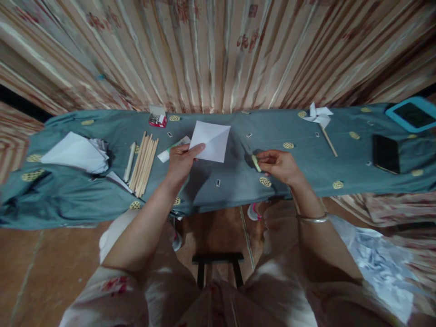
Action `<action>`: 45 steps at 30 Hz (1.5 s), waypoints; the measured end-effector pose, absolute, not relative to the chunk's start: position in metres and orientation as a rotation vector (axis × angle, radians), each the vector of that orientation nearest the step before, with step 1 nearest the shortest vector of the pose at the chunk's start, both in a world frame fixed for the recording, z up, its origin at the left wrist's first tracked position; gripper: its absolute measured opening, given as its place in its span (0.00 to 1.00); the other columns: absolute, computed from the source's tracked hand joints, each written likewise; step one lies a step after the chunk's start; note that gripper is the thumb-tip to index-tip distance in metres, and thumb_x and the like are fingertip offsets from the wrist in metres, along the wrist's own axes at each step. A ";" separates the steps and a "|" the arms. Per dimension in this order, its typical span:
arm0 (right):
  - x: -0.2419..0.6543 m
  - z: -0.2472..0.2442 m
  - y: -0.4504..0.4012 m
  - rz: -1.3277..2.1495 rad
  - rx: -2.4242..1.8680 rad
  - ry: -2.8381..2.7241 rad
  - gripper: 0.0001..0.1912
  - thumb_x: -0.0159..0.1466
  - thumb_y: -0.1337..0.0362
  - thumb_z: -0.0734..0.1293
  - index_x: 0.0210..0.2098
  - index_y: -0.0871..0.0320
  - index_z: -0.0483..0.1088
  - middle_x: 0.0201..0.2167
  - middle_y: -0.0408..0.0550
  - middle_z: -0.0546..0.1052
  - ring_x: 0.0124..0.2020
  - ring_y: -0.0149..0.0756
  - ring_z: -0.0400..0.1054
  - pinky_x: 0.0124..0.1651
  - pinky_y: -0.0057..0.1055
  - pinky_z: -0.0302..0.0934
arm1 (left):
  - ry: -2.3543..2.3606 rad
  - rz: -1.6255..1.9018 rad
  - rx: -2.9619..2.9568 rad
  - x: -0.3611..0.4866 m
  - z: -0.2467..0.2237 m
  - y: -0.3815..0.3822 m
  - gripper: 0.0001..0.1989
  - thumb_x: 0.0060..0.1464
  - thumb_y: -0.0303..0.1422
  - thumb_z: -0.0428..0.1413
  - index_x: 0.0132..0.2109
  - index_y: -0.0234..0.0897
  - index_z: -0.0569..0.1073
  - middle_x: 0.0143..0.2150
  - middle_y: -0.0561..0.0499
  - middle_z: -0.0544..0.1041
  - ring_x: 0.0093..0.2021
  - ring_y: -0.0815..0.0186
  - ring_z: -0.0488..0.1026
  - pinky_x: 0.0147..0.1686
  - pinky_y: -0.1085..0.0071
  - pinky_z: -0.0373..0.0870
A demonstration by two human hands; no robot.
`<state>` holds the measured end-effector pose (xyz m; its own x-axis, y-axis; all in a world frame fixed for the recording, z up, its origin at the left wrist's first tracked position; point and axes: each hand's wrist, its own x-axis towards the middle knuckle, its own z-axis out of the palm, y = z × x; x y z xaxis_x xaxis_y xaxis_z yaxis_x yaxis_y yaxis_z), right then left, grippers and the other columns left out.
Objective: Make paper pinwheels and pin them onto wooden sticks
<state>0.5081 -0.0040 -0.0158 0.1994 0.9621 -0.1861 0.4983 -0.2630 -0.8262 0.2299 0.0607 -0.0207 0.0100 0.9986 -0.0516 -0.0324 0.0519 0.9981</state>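
Note:
My left hand (184,159) pinches a square of white paper (213,140) by its left edge, thumb on top. Faint crease lines meet near the paper's middle. To the right, and apart from the paper, my right hand (277,165) is closed on a yellow-green handled tool (256,163). A thin, blurred, blade-like part seems to point from it up and left; its exact kind I cannot make out. A finished paper pinwheel (319,117) on a wooden stick (329,141) lies farther right.
At left lie a stack of white paper (76,152), several wooden sticks (145,163), a white rolled tube (130,161) and a small red box (157,119) of metal pieces. A white-green tube (165,156) is partly behind my left hand. A phone (385,153) and blue-framed tablet (413,113) lie right.

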 end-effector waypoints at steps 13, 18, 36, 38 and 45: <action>0.424 -0.026 0.006 1.250 -1.662 -1.343 0.18 0.51 0.62 0.75 0.41 0.60 0.76 0.32 0.50 0.82 0.33 0.38 0.77 0.35 0.30 0.67 | 1.314 1.374 1.098 0.204 -0.014 0.085 0.12 0.42 0.39 0.68 0.27 0.38 0.74 0.26 0.55 0.76 0.27 0.70 0.71 0.26 0.73 0.67; 0.417 -0.022 0.003 0.636 -1.901 -1.920 0.15 0.62 0.63 0.67 0.48 0.56 0.74 0.40 0.50 0.82 0.41 0.44 0.78 0.44 0.34 0.66 | 1.319 1.443 1.045 0.202 -0.014 0.090 0.11 0.43 0.32 0.68 0.25 0.34 0.73 0.22 0.58 0.74 0.24 0.74 0.67 0.26 0.74 0.67; 0.413 -0.023 -0.004 0.855 -1.682 -1.720 0.24 0.61 0.49 0.69 0.51 0.57 0.73 0.34 0.44 0.80 0.34 0.34 0.73 0.38 0.28 0.62 | 1.283 1.525 1.039 0.203 -0.008 0.094 0.16 0.36 0.37 0.71 0.29 0.34 0.74 0.29 0.57 0.79 0.32 0.69 0.73 0.33 0.68 0.76; 0.414 -0.028 -0.004 1.090 -1.570 -1.548 0.26 0.58 0.48 0.71 0.50 0.58 0.74 0.30 0.42 0.78 0.30 0.31 0.71 0.34 0.26 0.61 | 1.257 1.522 1.001 0.203 -0.009 0.094 0.15 0.37 0.35 0.71 0.29 0.36 0.74 0.27 0.59 0.78 0.30 0.71 0.72 0.29 0.72 0.73; 0.416 -0.041 -0.007 1.705 -1.212 -1.206 0.34 0.53 0.49 0.75 0.54 0.61 0.73 0.34 0.46 0.78 0.33 0.29 0.71 0.34 0.24 0.63 | 1.238 1.493 0.953 0.204 -0.013 0.088 0.14 0.32 0.37 0.71 0.25 0.35 0.77 0.25 0.53 0.78 0.25 0.69 0.73 0.22 0.75 0.68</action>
<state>0.4155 -0.0070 -0.0406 -0.3068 0.9073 -0.2874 -0.0315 -0.3115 -0.9497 0.2042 0.0879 -0.0132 -0.2543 0.9671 -0.0014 -0.1804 -0.0460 0.9825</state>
